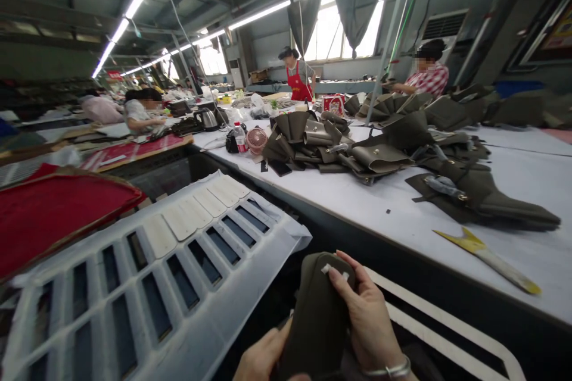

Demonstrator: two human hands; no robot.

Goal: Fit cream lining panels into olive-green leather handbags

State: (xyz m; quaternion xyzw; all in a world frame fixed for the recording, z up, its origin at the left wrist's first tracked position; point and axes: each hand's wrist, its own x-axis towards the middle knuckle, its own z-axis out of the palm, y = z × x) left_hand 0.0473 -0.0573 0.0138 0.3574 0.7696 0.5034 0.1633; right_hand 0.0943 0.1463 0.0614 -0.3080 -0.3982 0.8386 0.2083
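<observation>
Pinching a smooth, round-ended, leather-like piece [315,317], right fingers [341,286] grip higher, left fingers [269,346] lower.

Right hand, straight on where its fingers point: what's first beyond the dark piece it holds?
Likely the white table, at its near edge; how far it lies from the right hand is unclear.

Cannot read any word, number or brand; can only spot blurred marks on the red fabric bib apron [300,86] far ahead of the right hand [369,315] and the red label [241,144] of the clear plastic bottle [238,131] ahead of the left hand [263,352].
</observation>
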